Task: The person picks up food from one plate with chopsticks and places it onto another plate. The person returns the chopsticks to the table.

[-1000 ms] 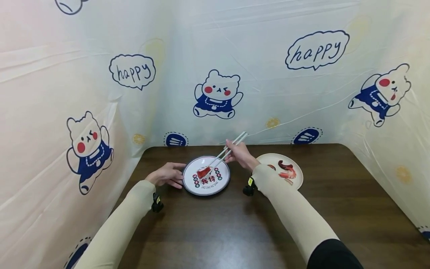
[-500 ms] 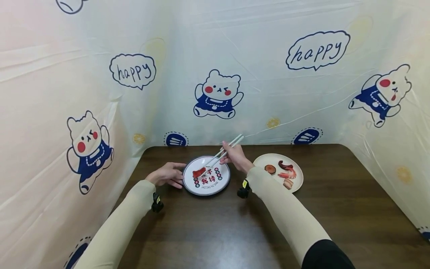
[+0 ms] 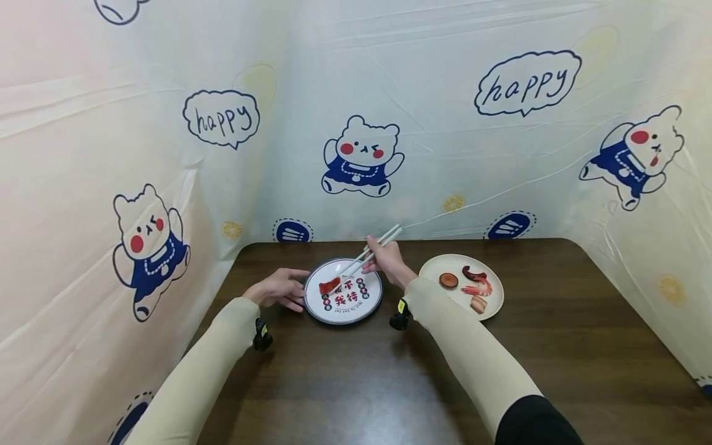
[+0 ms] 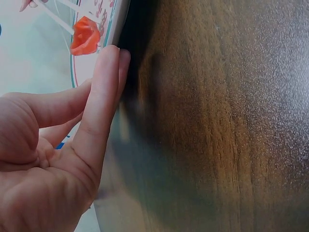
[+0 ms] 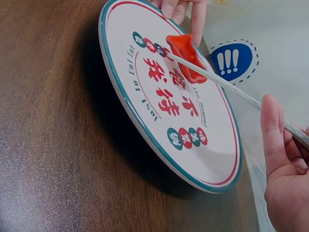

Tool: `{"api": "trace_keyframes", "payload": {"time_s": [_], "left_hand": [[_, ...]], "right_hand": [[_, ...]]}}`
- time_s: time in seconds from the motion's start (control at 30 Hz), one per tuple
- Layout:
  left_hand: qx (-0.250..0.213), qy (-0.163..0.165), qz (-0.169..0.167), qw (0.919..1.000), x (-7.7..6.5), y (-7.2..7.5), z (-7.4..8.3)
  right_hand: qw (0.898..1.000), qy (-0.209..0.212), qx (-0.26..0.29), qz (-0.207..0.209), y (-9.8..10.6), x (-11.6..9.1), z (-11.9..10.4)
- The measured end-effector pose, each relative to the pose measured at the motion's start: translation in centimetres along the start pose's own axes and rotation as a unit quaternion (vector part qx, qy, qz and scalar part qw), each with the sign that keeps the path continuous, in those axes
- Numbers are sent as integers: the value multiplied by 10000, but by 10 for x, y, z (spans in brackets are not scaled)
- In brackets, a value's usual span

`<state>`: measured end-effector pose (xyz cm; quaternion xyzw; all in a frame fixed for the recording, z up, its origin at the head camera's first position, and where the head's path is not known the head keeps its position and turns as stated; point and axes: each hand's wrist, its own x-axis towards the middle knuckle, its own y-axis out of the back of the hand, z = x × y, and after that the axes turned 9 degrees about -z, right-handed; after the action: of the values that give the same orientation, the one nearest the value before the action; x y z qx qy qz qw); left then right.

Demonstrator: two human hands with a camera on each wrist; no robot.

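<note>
My right hand (image 3: 387,259) grips a pair of pale chopsticks (image 3: 396,231) over the white printed plate (image 3: 342,267). Their tips reach down to a wavy red piece of food (image 3: 329,285) on the plate's left part. In the right wrist view one chopstick (image 5: 227,86) runs across to the red piece (image 5: 186,50), its tip beside it; whether they pinch it I cannot tell. On the left, my left hand (image 3: 278,288) touches the plate's edge. Its fingers look straight in the left wrist view, set against the rim (image 4: 117,29).
A cream plate (image 3: 436,270) stands to the right with a round brown slice (image 3: 448,280), a dark red curled piece (image 3: 473,273), a shrimp (image 3: 479,287) and a pale pinkish piece (image 3: 478,303). Behind the brown table (image 3: 345,383) hangs a printed curtain (image 3: 434,154).
My right hand has moved slightly left and down with the chopsticks, and the red piece has shifted left on the plate. The cream plate's items are uncovered. My left hand stays in place.
</note>
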<state>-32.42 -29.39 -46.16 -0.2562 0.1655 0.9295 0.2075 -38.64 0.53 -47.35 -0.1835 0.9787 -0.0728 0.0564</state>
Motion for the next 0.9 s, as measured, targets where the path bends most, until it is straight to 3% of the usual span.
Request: {"api": "trace_keyframes", "payload": {"time_s": [0.9], "left_hand": [[59,-42,68,10000,-3,-2,-2]], "right_hand": [[9997,-48,-161,167,-4,-1,1]]}}
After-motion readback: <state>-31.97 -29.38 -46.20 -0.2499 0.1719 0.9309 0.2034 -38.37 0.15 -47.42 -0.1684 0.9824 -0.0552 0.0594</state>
